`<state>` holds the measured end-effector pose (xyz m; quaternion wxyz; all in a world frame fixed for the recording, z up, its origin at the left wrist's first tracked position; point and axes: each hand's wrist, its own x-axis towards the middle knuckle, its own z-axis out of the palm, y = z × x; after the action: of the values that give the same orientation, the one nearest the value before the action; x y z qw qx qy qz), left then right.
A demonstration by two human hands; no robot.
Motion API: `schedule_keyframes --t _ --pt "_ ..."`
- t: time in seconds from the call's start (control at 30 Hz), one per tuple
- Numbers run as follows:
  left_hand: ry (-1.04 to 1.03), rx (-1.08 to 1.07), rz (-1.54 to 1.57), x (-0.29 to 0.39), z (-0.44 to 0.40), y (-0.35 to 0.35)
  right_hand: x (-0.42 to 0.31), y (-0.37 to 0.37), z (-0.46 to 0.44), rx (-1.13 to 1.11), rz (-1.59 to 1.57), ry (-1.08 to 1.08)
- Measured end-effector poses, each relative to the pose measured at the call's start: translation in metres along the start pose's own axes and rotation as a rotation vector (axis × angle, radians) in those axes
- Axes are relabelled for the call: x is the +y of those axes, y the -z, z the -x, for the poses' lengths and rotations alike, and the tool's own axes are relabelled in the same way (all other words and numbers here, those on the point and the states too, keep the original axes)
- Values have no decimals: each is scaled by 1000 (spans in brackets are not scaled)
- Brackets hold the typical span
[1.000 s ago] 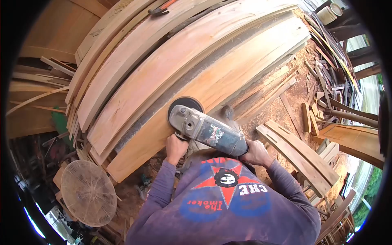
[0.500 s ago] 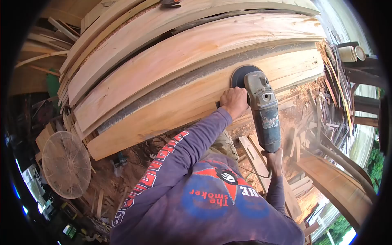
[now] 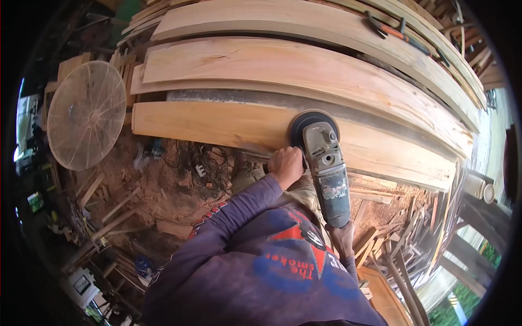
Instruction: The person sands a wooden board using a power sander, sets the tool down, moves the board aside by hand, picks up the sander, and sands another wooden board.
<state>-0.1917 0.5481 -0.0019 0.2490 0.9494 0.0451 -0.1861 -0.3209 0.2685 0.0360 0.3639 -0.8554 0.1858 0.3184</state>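
My left hand (image 3: 286,167) is wrapped around the dark side handle of an angle sander (image 3: 333,187). At the rear end of its grey-green, worn body, my right hand (image 3: 342,239) has hold of the tool; the sander partly hides those fingers. The round black disc (image 3: 297,130) rests on or very close to the near wooden plank (image 3: 217,120), around its middle. Whether the disc is spinning cannot be seen.
Further wide planks (image 3: 244,61) lie side by side beyond the near one. Orange-handled pincers (image 3: 392,32) lie on the far boards. A round fan (image 3: 87,115) stands at left. Wood offcuts (image 3: 402,231), sawdust and cables (image 3: 209,163) cover the ground.
The sander and both hands have moved left along the near plank. The view has turned, bringing the pincers and more of the left-hand ground into sight. Both hands keep their grip.
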Motion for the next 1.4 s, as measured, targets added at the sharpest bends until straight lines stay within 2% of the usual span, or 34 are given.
schedule_keyframes --t 0.1,0.13,0.2,0.37,0.43,0.47,0.53,0.57,0.6,0.67,0.7,0.73,0.8,0.87,0.93,1.03,1.07,1.17,1.4 --pt "229 -12 60 -81 22 41 -42 -45 -24 -83 130 100" --pt "247 9 75 -113 30 45 -60 -64 -28 -91 151 121" --pt "346 140 78 -174 42 59 -116 -104 -36 -104 224 190" --pt "619 195 255 -320 79 117 -241 -208 -51 -240 420 342" --pt "703 239 246 -367 83 150 -277 -251 -68 -297 416 480" --pt "719 256 259 -390 81 160 -301 -269 -76 -305 433 499" --pt "674 450 331 -431 88 180 -342 -304 -82 -347 502 536" --pt "751 363 343 -466 83 169 -355 -321 -91 -385 518 548" --pt "761 362 352 -507 73 140 -370 -333 -92 -393 530 548" --pt "537 686 614 -576 46 93 -408 -364 -95 -409 540 542" --pt "635 542 602 -561 64 144 -433 -370 -75 -393 565 548" --pt "631 547 610 -550 77 180 -438 -375 -75 -386 571 552" --pt "777 423 429 -538 93 226 -444 -388 -82 -442 525 596" --pt "818 368 377 -553 96 229 -450 -399 -92 -460 554 603" --pt "861 453 345 -565 103 228 -455 -412 -95 -475 577 611" --pt "900 341 325 -586 105 231 -449 -430 -102 -458 601 664" --pt "857 389 347 -601 104 215 -448 -431 -98 -437 586 631" --pt "843 363 339 -589 99 226 -458 -424 -81 -458 563 656" --pt "783 385 253 -541 89 217 -429 -382 -72 -375 520 576"
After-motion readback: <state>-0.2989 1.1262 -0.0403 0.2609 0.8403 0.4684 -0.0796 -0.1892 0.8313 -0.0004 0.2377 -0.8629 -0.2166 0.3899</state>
